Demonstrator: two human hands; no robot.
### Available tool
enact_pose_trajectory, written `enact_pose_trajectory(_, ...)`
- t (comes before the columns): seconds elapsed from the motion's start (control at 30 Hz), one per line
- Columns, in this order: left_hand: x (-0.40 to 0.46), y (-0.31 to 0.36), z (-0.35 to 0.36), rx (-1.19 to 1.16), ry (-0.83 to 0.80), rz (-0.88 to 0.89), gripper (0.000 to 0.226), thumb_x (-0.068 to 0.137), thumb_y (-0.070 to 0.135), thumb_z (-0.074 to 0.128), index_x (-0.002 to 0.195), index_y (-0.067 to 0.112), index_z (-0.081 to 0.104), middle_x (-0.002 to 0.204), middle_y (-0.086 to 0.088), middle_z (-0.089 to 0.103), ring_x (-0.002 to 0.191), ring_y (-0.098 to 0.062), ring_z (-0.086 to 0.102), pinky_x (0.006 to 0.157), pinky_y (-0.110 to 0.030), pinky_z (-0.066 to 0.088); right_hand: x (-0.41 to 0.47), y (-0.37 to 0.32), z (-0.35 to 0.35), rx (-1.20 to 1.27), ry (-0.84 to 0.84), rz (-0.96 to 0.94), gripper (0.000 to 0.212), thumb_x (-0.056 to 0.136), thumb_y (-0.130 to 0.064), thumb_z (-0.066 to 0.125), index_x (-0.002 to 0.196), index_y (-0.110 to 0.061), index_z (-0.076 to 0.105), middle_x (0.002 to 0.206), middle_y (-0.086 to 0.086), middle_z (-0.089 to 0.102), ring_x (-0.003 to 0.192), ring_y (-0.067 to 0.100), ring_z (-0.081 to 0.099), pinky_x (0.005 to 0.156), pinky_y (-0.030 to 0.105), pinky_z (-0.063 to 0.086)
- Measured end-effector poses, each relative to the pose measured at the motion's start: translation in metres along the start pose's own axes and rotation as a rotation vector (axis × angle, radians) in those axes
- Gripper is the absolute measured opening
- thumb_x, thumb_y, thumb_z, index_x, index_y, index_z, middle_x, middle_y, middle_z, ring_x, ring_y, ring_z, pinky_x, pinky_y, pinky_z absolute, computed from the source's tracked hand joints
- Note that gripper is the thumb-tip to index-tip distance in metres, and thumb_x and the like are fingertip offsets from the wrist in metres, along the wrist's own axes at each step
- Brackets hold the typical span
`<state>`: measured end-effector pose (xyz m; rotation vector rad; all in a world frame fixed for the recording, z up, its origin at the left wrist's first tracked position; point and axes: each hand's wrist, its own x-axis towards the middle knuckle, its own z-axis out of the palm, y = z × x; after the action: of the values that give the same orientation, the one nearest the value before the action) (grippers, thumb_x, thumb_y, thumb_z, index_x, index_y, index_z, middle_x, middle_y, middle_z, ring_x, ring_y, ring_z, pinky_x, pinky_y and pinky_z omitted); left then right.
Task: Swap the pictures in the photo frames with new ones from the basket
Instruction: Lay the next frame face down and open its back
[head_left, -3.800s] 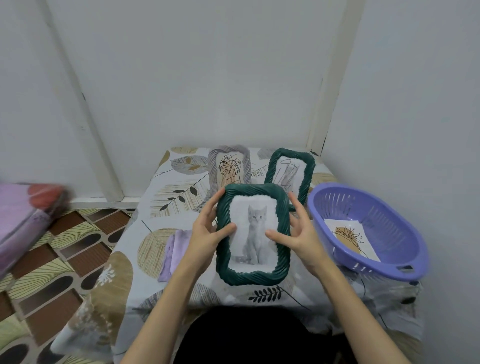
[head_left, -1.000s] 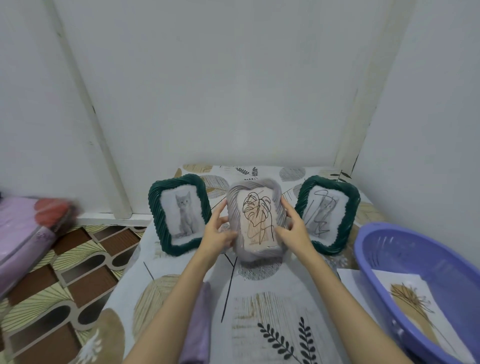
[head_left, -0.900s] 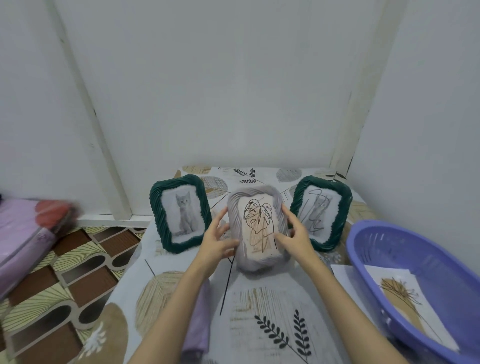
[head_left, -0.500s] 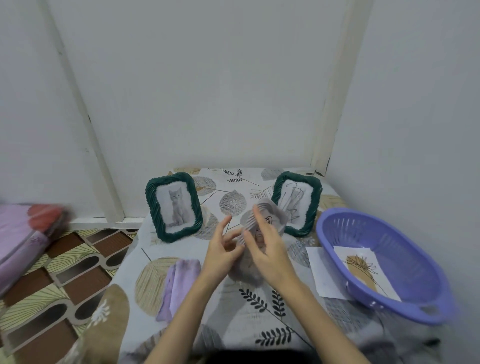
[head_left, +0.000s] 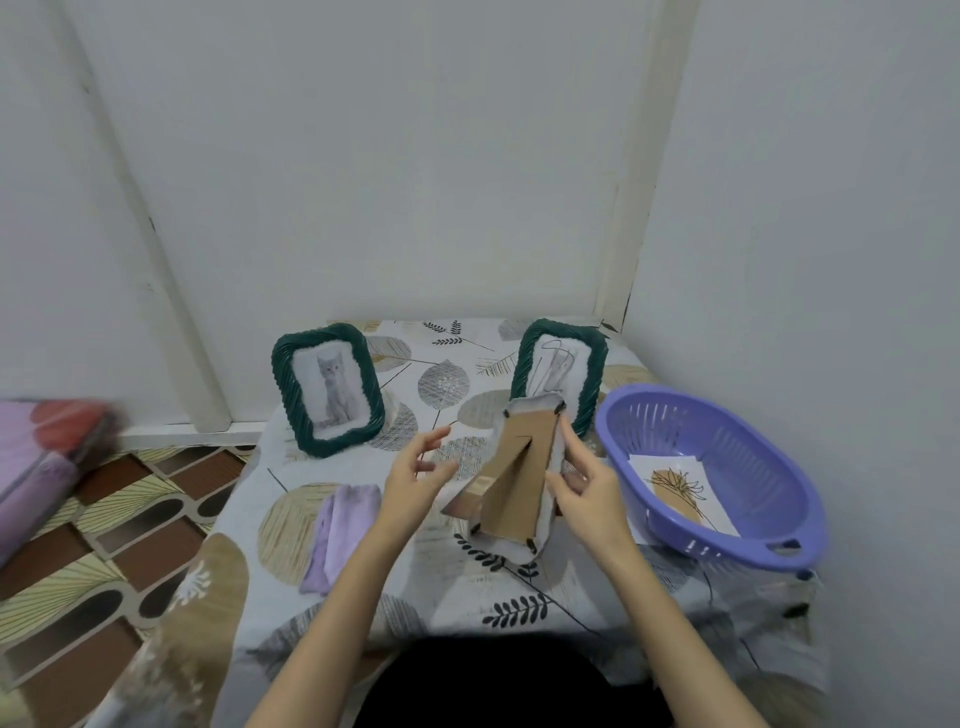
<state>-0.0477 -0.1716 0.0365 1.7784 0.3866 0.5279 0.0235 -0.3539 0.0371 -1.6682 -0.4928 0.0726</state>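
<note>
Frames: cat frame (head_left: 328, 388) seen standing left on bench (head_left: 519, 587). Left hand (head_left: 415, 480) loose, fingers spread, nothing held. Grey frame (head_left: 519, 473) at centre, cardboard back and stand turned up, gripped at its right edge by right hand (head_left: 587, 491). Judged light, rigid, glass possibly fragile; best held by rim. Basket (head_left: 779, 551) at right, picture inside.

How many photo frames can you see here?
3: a green cat frame standing back left, a green frame back right, and a grey frame, back showing, at the hands.
</note>
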Motion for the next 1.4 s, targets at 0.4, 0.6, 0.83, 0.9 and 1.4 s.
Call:
enact_pose_trajectory(0.4, -0.03, -0.048, -0.001, 0.145, -0.22, -0.226, 0.08, 0.074, 0.014, 0.076, 0.142, 0.011, 0.033, 0.142, -0.011, 0.042, 0.122, -0.029, 0.05, 0.104, -0.042, 0.042, -0.009, 0.032, 0.013, 0.01, -0.156, 0.327, 0.055, 0.094, -0.012, 0.05, 0.143, -0.012, 0.027, 0.15, 0.011, 0.029, 0.138, 0.02, 0.027, 0.103, 0.027, 0.03)
enact_pose_trajectory(0.6, -0.03, -0.063, 0.004, 0.546, -0.294, -0.127, 0.077, 0.078, 0.034, 0.072, 0.141, 0.014, 0.031, 0.132, -0.013, 0.039, 0.126, -0.025, 0.039, 0.102, -0.023, 0.029, -0.009, 0.058, 0.025, -0.579, -0.247, 0.304, 0.094, 0.079, -0.043, 0.067, 0.147, -0.007, 0.013, 0.149, 0.014, 0.025, 0.138, 0.028, 0.025, 0.113, 0.037, 0.023)
enact_pose_trajectory(0.83, -0.024, -0.08, 0.003, 0.857, -0.312, -0.069, 0.07, 0.08, 0.058, 0.057, 0.136, 0.02, 0.039, 0.138, -0.01, 0.034, 0.125, -0.027, 0.03, 0.107, -0.033, 0.024, 0.0, 0.073, 0.024, -0.798, -0.276, 0.289, 0.087, 0.074, -0.056, 0.063, 0.14, -0.01, 0.03, 0.136, 0.013, 0.036, 0.128, 0.031, 0.031, 0.106, 0.037, 0.028)
enact_pose_trajectory(0.9, -0.019, -0.082, 0.0, 0.88, -0.285, -0.046, 0.066, 0.08, 0.059, 0.057, 0.132, 0.02, 0.042, 0.144, -0.012, 0.027, 0.133, -0.028, 0.024, 0.109, -0.035, 0.021, 0.007, 0.072, 0.018, -0.809, -0.297, 0.267, 0.08, 0.074, -0.056, 0.063, 0.134, -0.011, 0.039, 0.13, 0.014, 0.04, 0.124, 0.032, 0.034, 0.104, 0.037, 0.032)
enact_pose_trajectory(1.4, 0.042, -0.099, 0.007, 0.849, -0.161, 0.042, 0.039, 0.093, 0.041, 0.049, 0.131, 0.031, 0.051, 0.13, 0.011, 0.051, 0.118, -0.021, 0.035, 0.092, -0.031, 0.027, 0.062, 0.085, 0.022, -0.821, -0.276, 0.053, 0.035, 0.09, -0.032, 0.055, 0.125, -0.024, 0.057, 0.117, -0.001, 0.055, 0.114, 0.022, 0.04, 0.095, 0.034, 0.031)
